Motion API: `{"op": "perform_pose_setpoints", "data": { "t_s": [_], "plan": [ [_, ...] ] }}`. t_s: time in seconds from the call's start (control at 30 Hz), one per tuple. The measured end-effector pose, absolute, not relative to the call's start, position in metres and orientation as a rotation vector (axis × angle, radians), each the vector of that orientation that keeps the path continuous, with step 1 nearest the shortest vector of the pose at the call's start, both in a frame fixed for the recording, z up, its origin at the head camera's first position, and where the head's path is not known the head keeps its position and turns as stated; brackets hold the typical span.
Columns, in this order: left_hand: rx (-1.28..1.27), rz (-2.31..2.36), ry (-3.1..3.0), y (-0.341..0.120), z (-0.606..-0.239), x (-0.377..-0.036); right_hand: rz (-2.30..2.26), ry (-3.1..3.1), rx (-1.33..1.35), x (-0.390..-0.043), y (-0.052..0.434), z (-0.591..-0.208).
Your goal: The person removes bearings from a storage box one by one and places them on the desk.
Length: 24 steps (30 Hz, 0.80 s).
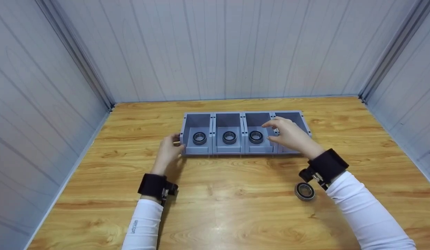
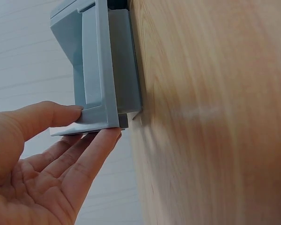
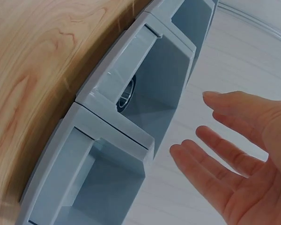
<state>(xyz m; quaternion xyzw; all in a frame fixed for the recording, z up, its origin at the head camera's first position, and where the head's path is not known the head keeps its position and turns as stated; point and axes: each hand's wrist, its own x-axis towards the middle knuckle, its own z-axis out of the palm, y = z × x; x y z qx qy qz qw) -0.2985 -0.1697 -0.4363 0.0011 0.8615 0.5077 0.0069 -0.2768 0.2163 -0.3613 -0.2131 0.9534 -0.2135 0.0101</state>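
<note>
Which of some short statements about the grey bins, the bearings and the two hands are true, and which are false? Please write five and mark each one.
1. Four grey bins stand side by side on the wooden table. True.
2. Every bin holds a bearing. False: the three bins from the left each hold one; the rightmost bin shows none, though the hand hides part of it.
3. The left hand touches the leftmost bin at its outer corner. True.
4. The right hand grips a bearing. False: its fingers are spread and hold nothing, above the bins.
5. A loose bearing lies on the table near the right wrist. True.
</note>
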Motion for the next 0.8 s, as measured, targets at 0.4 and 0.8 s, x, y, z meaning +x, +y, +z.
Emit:
{"op": "perform_pose_setpoints", "data": {
  "t_s": [0.4,0.8],
  "plan": [
    [0.003,1.64,2.649,-0.169,-0.437,-0.298,-0.646,2.947,-0.645,-0.291,0.214,-0.367],
    [0.013,1.628,2.665,-0.17,-0.438,-0.297,-0.63,2.917,-0.629,-0.299,0.21,-0.369]
  ]
}}
